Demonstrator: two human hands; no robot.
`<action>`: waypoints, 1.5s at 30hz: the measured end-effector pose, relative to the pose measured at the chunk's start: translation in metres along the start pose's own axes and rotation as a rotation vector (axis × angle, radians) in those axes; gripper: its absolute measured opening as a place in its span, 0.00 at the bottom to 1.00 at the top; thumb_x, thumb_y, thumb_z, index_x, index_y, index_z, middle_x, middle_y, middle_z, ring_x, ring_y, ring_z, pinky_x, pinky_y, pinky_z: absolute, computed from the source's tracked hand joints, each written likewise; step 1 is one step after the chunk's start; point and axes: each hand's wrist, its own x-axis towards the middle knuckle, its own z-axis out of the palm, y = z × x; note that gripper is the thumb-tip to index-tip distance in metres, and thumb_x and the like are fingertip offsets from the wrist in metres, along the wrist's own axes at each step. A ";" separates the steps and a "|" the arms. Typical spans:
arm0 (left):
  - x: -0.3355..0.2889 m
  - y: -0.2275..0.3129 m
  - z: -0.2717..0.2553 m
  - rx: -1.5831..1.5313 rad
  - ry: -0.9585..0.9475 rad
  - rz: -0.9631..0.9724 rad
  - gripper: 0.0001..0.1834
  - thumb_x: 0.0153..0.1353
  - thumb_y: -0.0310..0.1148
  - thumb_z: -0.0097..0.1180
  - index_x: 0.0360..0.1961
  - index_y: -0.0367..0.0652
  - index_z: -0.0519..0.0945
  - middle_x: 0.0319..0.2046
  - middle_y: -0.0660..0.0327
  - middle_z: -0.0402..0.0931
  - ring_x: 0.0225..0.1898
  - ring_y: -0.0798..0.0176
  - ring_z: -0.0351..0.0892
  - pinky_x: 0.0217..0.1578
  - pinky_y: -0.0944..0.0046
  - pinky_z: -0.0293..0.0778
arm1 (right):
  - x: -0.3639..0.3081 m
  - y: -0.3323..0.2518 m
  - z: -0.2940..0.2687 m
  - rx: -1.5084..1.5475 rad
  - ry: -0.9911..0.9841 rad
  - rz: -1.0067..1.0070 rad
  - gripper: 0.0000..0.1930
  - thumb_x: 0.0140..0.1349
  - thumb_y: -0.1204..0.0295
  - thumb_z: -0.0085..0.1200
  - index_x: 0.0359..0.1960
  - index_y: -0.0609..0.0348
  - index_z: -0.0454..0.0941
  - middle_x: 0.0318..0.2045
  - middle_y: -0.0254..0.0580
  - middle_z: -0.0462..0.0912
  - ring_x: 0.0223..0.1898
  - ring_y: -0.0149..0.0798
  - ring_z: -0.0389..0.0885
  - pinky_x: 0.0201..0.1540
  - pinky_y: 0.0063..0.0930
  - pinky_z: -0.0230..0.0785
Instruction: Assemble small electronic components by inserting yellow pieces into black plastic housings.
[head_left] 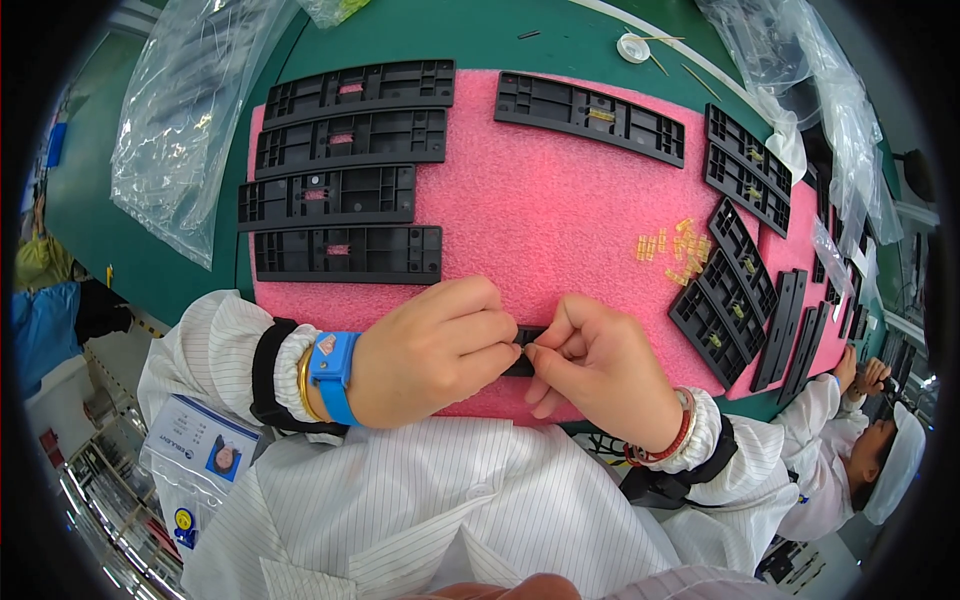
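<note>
A black plastic panel (529,336) lies low on the pink foam, mostly covered by my hands. My left hand (440,345) is closed, its fingers curled and fingertips against this panel. From the other side my right hand (605,370) meets it with thumb and forefinger pinched together. Whatever small thing sits between those right fingertips is hidden. Right of my hands, several small clear-yellow pieces (685,247) are scattered on the foam.
The pink foam sheet (540,230) covers a green table (420,35). Four-sided black panels (350,255) form a column at left; another panel (590,118) lies behind. More panels (705,335) crowd the right. Plastic bags (195,130) and a small white dish (632,47) lie beyond. A co-worker (860,450) sits right.
</note>
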 end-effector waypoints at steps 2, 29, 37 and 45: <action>0.000 -0.001 -0.002 -0.017 0.002 0.005 0.16 0.45 0.25 0.68 0.38 0.32 0.85 0.40 0.53 0.81 0.38 0.51 0.78 0.38 0.59 0.78 | 0.000 0.000 0.000 0.000 0.001 0.000 0.05 0.70 0.81 0.55 0.36 0.68 0.72 0.25 0.46 0.87 0.26 0.35 0.90 0.26 0.26 0.82; -0.001 0.004 -0.003 0.050 -0.027 0.028 0.20 0.43 0.26 0.63 0.41 0.29 0.85 0.43 0.51 0.82 0.39 0.50 0.79 0.38 0.57 0.78 | 0.001 0.001 -0.001 -0.047 -0.025 -0.021 0.06 0.71 0.81 0.55 0.37 0.66 0.70 0.25 0.46 0.87 0.27 0.36 0.90 0.26 0.27 0.83; -0.001 -0.001 -0.001 0.047 -0.004 0.040 0.16 0.45 0.28 0.62 0.37 0.33 0.83 0.39 0.56 0.79 0.42 0.53 0.77 0.40 0.58 0.79 | 0.001 -0.001 -0.001 -0.023 -0.013 -0.022 0.05 0.69 0.81 0.55 0.35 0.68 0.72 0.24 0.46 0.87 0.26 0.36 0.90 0.26 0.26 0.80; -0.001 0.002 -0.001 0.056 -0.024 0.033 0.16 0.46 0.28 0.64 0.38 0.33 0.84 0.40 0.56 0.79 0.41 0.53 0.77 0.40 0.58 0.78 | 0.000 -0.003 0.000 -0.041 -0.004 -0.016 0.05 0.69 0.82 0.55 0.35 0.68 0.72 0.24 0.46 0.86 0.25 0.36 0.90 0.25 0.26 0.80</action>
